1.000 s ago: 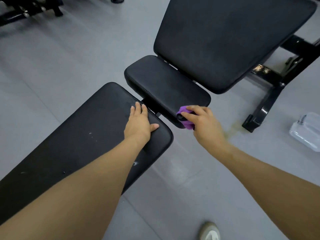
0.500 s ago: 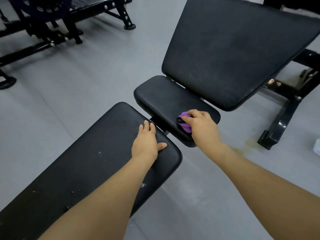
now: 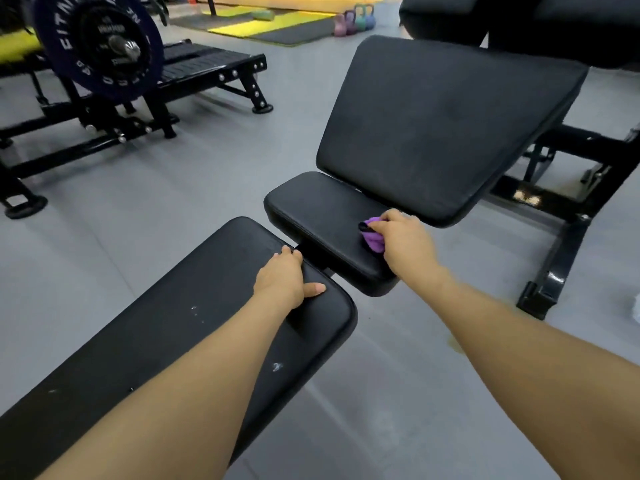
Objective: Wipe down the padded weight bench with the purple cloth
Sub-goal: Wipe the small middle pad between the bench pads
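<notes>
One small seat pad (image 3: 322,216) was being wiped; purple cloth (image 3: 375,237) bunched in right hand (image 3: 407,242) fingers. Left hand (image 3: 282,280) rested flat, fingers released, on speckled long pad (image 3: 173,327); backrest (image 3: 446,133) judged left.

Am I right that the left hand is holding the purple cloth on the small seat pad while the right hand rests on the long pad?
Not quite: the hands are swapped. In the head view, the right hand holds the purple cloth on the small seat pad, while the left hand rests on the long pad.
</notes>
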